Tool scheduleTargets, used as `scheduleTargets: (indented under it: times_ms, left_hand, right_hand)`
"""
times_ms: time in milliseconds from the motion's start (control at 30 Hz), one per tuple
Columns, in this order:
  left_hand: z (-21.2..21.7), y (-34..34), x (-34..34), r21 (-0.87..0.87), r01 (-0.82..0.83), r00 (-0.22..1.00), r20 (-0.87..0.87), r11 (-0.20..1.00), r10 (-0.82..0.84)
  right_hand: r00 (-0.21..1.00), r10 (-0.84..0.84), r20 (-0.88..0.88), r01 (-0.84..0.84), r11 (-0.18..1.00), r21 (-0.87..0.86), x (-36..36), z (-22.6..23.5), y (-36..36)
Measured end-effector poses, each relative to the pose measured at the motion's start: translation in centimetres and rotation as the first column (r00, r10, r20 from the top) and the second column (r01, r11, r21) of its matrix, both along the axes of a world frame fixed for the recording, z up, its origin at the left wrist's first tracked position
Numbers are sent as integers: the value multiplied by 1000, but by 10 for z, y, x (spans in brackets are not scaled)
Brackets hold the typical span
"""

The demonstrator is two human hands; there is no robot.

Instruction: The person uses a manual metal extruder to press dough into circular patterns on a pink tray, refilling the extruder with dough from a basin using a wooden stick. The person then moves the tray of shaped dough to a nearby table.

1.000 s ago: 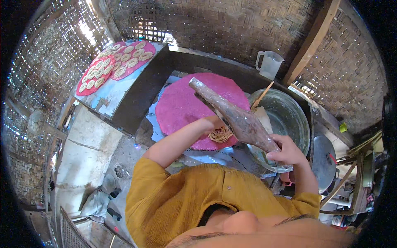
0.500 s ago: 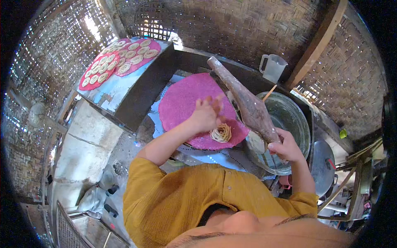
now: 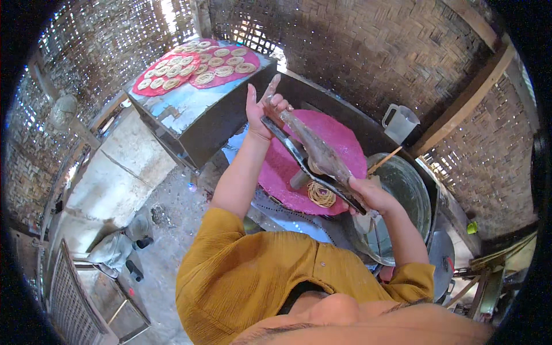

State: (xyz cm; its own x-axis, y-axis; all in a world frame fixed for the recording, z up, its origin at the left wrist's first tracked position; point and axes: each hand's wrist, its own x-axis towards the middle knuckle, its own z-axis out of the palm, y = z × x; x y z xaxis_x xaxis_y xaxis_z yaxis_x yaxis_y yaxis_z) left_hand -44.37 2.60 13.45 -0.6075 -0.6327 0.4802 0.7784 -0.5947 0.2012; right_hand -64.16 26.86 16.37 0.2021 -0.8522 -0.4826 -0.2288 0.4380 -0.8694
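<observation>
A long wooden press (image 3: 319, 155) made of a pale, worn bar beside a darker one slants across the pink round mat (image 3: 339, 129). My left hand (image 3: 265, 112) is at its far end, thumb and index finger stretched out, the other fingers curled over the wood. At the near end my right hand (image 3: 374, 196) grips the press. A short grey cylinder (image 3: 299, 179) shows under the bars. Beside it, a coiled nest of pale noodle strands (image 3: 321, 194) lies on the mat, close to the press and below it in the picture.
A large metal basin (image 3: 422, 178) with a wooden stick (image 3: 385, 160) stands at the right. Behind it is a clear plastic jug (image 3: 401, 123). On a box-like table (image 3: 190, 109) at the far left, red and pink mats (image 3: 201, 80) carry several noodle nests. Woven walls surround the place.
My left hand has moved from above the mat up to the press's far end. The press has come down and left over the mat, its darker bar now showing. The view has shifted.
</observation>
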Motion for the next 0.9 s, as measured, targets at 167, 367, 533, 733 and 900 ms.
scheduleTargets:
  times_ms: [167, 367, 533, 733, 900]
  left_hand:
    - [-12, -8, 15, 14, -113, 993, 31, 993, 113]
    - [-15, 5, 18, 15, -22, 999, -47, 1000, 23]
    - [16, -6, 28, -86, 4, 979, -202, 996, -21]
    - [37, 20, 42, -92, -21, 989, -147, 996, 7]
    - [36, 25, 31, -100, -9, 987, -164, 995, -8]
  right_hand:
    - [983, -59, -172, 25, 980, -195, 15, -21, -18]
    - [957, -37, -289, 26, 999, -43, 8, 17, 0]
    - [892, -87, -444, -17, 974, -225, 23, 41, -8]
    - [929, -81, -361, -32, 955, -295, 29, 41, 10]
    - [906, -149, -397, -9, 929, -370, 17, 51, 18]
